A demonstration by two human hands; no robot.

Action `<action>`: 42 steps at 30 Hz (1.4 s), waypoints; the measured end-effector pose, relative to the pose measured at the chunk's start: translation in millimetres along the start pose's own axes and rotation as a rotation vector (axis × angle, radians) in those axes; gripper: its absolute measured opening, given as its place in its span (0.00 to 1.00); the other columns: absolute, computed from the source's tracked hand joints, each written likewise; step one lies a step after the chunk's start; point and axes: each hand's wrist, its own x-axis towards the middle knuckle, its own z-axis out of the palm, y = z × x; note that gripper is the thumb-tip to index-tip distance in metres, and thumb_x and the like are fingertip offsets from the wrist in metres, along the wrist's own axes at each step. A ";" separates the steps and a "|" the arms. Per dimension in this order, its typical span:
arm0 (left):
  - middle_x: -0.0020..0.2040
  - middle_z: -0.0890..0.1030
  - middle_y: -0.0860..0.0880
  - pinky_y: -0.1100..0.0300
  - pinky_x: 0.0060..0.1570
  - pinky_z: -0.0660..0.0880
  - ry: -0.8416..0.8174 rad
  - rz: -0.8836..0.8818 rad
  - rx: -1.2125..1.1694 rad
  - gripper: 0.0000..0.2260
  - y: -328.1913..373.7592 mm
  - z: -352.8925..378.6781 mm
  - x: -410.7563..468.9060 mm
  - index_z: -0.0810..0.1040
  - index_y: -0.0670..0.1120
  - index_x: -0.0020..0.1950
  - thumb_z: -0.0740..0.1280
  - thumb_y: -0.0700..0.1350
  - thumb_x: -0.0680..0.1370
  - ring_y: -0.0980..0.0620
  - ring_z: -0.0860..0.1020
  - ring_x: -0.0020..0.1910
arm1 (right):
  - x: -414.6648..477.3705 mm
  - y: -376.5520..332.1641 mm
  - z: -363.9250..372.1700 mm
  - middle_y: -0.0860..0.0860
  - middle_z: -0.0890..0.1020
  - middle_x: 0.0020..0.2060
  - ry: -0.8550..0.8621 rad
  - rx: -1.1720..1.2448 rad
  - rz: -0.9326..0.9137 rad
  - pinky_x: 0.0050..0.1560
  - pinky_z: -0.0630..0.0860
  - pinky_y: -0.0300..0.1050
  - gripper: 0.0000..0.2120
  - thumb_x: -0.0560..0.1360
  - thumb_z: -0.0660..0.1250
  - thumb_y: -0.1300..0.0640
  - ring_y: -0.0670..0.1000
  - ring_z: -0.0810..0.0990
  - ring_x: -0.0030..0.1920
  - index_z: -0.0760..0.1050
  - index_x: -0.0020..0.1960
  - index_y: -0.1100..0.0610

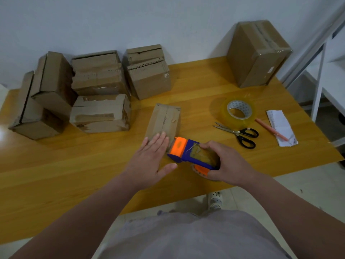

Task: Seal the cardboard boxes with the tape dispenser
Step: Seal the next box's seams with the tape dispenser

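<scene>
Head view is showing the left grip (151, 157) lying flat, fingers straight and released, pressing on the near end of a small brown cardboard box (164, 120) mid-bench; the right grip (227, 163) is grasping a blue and orange plastic tape dispenser (187, 151), its orange nose sitting at the box's near edge; the yellow wooden bench (74, 165) is lying bare at front left, its near edge running just under the right wrist; black-handled scissors (240, 134) and a clear tape roll (239, 111) are sitting near on the right; a cluster of worn cardboard boxes (99, 90) is crowding the far left.
</scene>
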 end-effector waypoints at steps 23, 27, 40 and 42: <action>0.78 0.43 0.51 0.57 0.75 0.40 -0.027 0.102 -0.050 0.44 -7.3 -1.2 6.3 0.45 0.48 0.79 0.37 0.75 0.72 0.56 0.41 0.77 | -17.1 12.6 -60.7 0.41 0.77 0.59 -0.038 -0.007 -0.107 0.50 0.81 0.46 0.32 0.65 0.76 0.38 0.42 0.77 0.59 0.69 0.65 0.39; 0.77 0.41 0.53 0.60 0.74 0.37 -0.028 0.087 -0.044 0.45 -5.1 -1.9 6.5 0.44 0.50 0.79 0.35 0.76 0.70 0.57 0.40 0.77 | -12.0 13.8 -55.5 0.42 0.77 0.59 -0.062 -0.162 -0.072 0.51 0.79 0.47 0.31 0.66 0.75 0.39 0.44 0.76 0.57 0.68 0.65 0.38; 0.77 0.42 0.54 0.60 0.73 0.38 -0.046 0.054 -0.087 0.45 -0.7 -3.2 9.1 0.45 0.51 0.79 0.35 0.77 0.69 0.57 0.41 0.77 | 37.7 -44.7 -47.8 0.44 0.75 0.46 -0.310 -0.333 0.106 0.36 0.69 0.43 0.26 0.68 0.72 0.48 0.46 0.72 0.41 0.68 0.64 0.41; 0.78 0.43 0.53 0.59 0.73 0.39 -0.039 0.058 -0.100 0.45 -1.2 -2.3 9.0 0.46 0.50 0.79 0.36 0.77 0.69 0.57 0.41 0.77 | 42.8 -47.1 -50.0 0.44 0.74 0.41 -0.329 -0.317 0.139 0.33 0.70 0.42 0.26 0.67 0.72 0.49 0.45 0.72 0.37 0.69 0.63 0.42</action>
